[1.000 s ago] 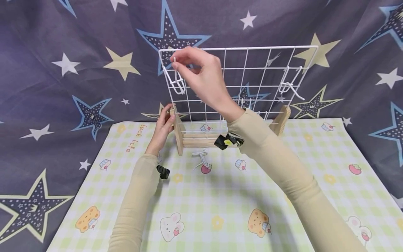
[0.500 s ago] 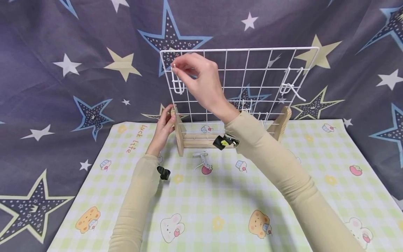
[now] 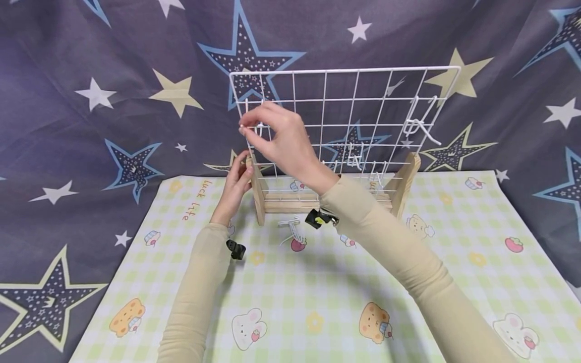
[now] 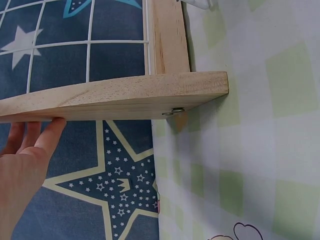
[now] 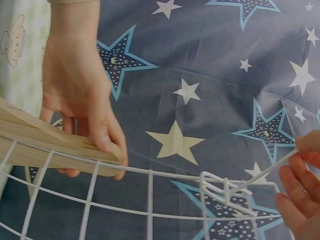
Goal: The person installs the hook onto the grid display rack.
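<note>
White wire forms a rack [image 3: 347,125] on the table [image 3: 313,282], its wooden post [image 3: 257,195] at eight o'clock gripped by the fingers of the left hand [image 3: 235,184], presumably for steadiness, while the right hand [image 3: 282,133] at nine pinches one hook [image 5: 266,170] by its tip, leaving the looped base clear, loose hooks [image 3: 296,233] lying at seven.

- a draped set-up is seen; room type cannot be told;
- star-printed drape [image 3: 136,45] is hung at twelve o'clock;
- checked cartoon tablecloth [image 3: 290,282] is laid at six;

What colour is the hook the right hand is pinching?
White; the hook shows best in the right wrist view.
</note>
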`<action>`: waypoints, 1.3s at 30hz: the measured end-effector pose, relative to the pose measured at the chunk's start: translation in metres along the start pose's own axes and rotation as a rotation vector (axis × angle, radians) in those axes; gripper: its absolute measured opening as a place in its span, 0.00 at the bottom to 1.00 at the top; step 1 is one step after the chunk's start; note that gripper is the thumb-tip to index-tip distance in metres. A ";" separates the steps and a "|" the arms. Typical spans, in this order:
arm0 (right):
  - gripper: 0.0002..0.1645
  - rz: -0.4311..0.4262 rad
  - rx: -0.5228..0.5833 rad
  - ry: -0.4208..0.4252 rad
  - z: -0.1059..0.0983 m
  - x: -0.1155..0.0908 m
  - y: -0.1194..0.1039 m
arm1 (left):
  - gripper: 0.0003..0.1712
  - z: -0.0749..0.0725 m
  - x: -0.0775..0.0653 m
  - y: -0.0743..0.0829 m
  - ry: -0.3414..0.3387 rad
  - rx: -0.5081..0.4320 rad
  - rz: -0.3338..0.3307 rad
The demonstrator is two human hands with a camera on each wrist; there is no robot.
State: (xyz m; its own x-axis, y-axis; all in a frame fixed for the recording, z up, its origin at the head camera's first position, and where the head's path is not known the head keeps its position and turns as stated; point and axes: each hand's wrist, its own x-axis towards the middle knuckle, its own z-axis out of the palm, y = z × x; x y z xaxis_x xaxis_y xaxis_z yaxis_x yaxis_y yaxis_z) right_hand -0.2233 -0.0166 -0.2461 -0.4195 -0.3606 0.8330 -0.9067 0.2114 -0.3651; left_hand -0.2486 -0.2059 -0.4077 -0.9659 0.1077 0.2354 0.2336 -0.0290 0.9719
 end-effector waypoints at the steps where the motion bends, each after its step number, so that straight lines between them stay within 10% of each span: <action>1: 0.05 0.014 -0.005 -0.009 0.000 -0.002 0.001 | 0.28 0.000 0.000 0.000 0.000 0.000 -0.001; 39: 0.10 0.022 0.097 -0.064 0.006 -0.017 0.014 | 0.29 -0.001 -0.001 -0.003 0.007 0.000 0.021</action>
State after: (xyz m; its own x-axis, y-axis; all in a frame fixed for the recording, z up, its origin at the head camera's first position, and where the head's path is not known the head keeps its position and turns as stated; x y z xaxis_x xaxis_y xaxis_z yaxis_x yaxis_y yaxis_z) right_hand -0.2286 -0.0126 -0.2679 -0.4384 -0.4151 0.7971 -0.8959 0.1318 -0.4241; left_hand -0.2488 -0.2066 -0.4108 -0.9616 0.0996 0.2557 0.2538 -0.0307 0.9668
